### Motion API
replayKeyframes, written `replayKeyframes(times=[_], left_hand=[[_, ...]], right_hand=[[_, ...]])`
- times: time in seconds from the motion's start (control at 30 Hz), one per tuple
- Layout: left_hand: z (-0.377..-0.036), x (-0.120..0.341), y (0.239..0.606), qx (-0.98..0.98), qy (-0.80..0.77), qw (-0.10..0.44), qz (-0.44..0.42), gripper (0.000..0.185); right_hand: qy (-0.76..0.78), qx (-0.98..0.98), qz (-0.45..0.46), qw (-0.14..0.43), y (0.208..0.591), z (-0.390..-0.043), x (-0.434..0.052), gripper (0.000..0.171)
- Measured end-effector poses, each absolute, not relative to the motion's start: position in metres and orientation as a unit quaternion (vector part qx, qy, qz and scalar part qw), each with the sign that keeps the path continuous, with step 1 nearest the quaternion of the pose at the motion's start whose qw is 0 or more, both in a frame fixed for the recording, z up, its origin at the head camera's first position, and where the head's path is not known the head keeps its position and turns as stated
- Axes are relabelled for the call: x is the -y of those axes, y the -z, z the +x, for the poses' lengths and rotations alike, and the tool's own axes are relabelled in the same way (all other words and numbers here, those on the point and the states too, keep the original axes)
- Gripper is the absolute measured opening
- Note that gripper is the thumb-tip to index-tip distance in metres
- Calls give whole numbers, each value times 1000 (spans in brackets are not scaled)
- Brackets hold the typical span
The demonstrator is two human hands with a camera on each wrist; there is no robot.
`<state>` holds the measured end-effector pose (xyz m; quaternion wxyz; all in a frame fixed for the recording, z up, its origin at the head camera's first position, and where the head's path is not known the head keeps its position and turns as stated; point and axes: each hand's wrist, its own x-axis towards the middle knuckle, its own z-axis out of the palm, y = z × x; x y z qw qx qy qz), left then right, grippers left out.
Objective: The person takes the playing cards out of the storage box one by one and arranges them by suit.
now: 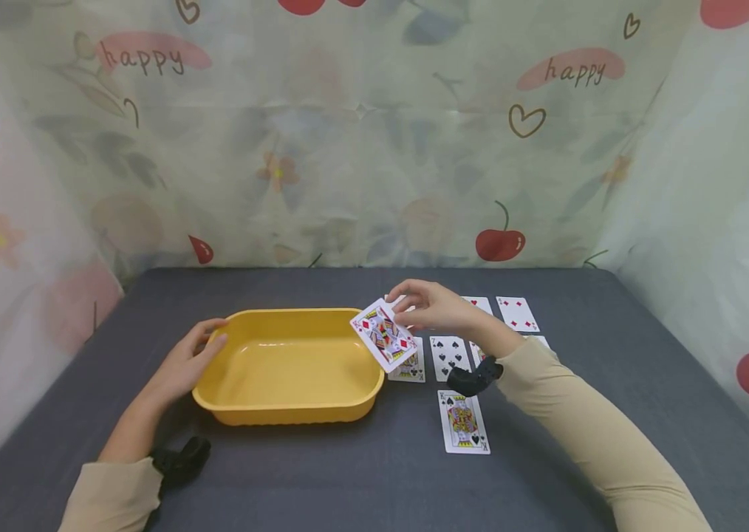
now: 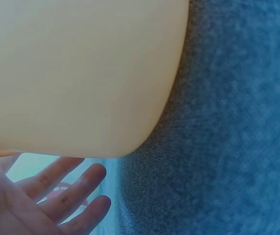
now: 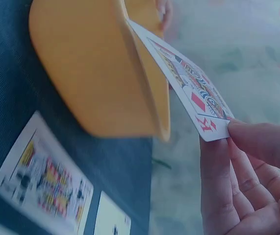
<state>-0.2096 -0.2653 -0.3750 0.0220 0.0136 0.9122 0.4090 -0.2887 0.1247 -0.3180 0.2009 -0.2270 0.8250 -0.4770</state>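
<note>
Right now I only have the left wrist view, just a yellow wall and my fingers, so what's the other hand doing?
Observer: The right hand pinches a king of diamonds by its corner, over the right rim of the yellow tub.
Operator: Anything in the tub?
Observer: Nothing shows in it from the head view.
Operator: Where are the other cards?
Observer: Face up on the grey table, right of the tub; a king of spades lies nearest you.
Operator: And my left hand?
Observer: The left hand rests against the tub's left rim, fingers relaxed.
</note>
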Motion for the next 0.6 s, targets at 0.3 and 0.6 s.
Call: replayKeyframes(times=[0.3, 0.6], left_hand=[[-210, 265, 374, -913, -408, 24, 11, 61], [-210, 265, 376, -912, -409, 26, 10, 63]], right_hand=[[483, -837, -188, 177, 320, -283, -177, 42], [475, -849, -160, 169, 327, -278, -221, 47]])
